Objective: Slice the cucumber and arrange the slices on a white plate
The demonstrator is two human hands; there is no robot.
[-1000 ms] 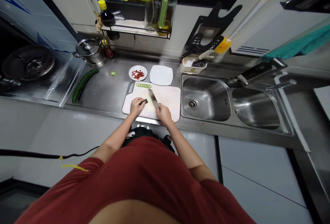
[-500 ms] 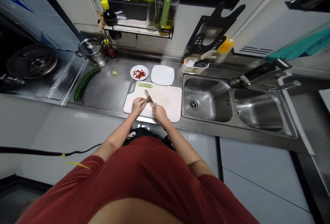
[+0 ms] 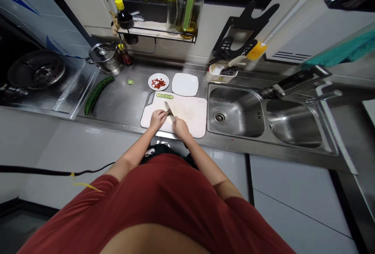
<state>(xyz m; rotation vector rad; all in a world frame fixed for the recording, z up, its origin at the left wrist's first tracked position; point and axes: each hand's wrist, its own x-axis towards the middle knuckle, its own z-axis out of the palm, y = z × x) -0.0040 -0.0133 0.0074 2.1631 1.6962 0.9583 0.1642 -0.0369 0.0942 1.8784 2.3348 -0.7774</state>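
On the white cutting board (image 3: 193,113), my right hand (image 3: 181,128) is wrapped round the handle of a kitchen knife (image 3: 168,107), its blade pointing away and slightly left. My left hand (image 3: 158,119) has its fingers pressed together on a small dark green piece of cucumber (image 3: 169,113) against the blade; the fingers hide most of it. A row of several thin cucumber slices (image 3: 165,96) lies along the board's far edge. Behind the board stand a white plate with chopped red pieces (image 3: 158,82) and a square white plate (image 3: 184,84).
A whole cucumber (image 3: 94,97) and a few slices (image 3: 130,82) lie on the steel counter to the left. Beyond them are a lidded pot (image 3: 105,59) and a red sauce bottle (image 3: 125,57). The double sink (image 3: 237,117) adjoins the board's right side. A bottle shelf (image 3: 155,33) hangs above.
The knife and my right hand have shifted very slightly, with the blade still at the cucumber piece. My left hand stays nearly in place, and the slices lie as before.
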